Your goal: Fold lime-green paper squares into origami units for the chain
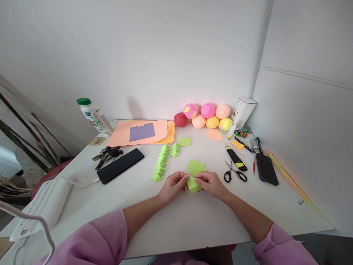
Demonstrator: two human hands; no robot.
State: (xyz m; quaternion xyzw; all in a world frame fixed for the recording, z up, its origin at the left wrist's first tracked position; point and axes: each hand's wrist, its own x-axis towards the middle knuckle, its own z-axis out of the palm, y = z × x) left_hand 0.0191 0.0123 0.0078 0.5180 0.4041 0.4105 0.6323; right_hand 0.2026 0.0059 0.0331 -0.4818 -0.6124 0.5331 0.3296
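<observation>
Between my two hands is a folded piece of green paper (194, 185), low over the table near its front. My left hand (174, 186) pinches its left edge, thumb on top. On the other side my right hand (212, 184) pinches the upper right edge between thumb and fingers. Just behind lie loose green paper sheets (195, 167). A row of small folded green paper pieces (160, 164) stretches away to the left of them, with a shorter row (175, 150) beside it. Another flat green sheet (184, 141) lies farther back.
Several faceted paper balls (207, 110) are stacked against the wall. To the right lie scissors (235, 172), a utility knife (236, 159) and a black phone (267, 169). On the left are a long black device (120, 166), keys (107, 156), a bottle (95, 117) and orange sheets (118, 134).
</observation>
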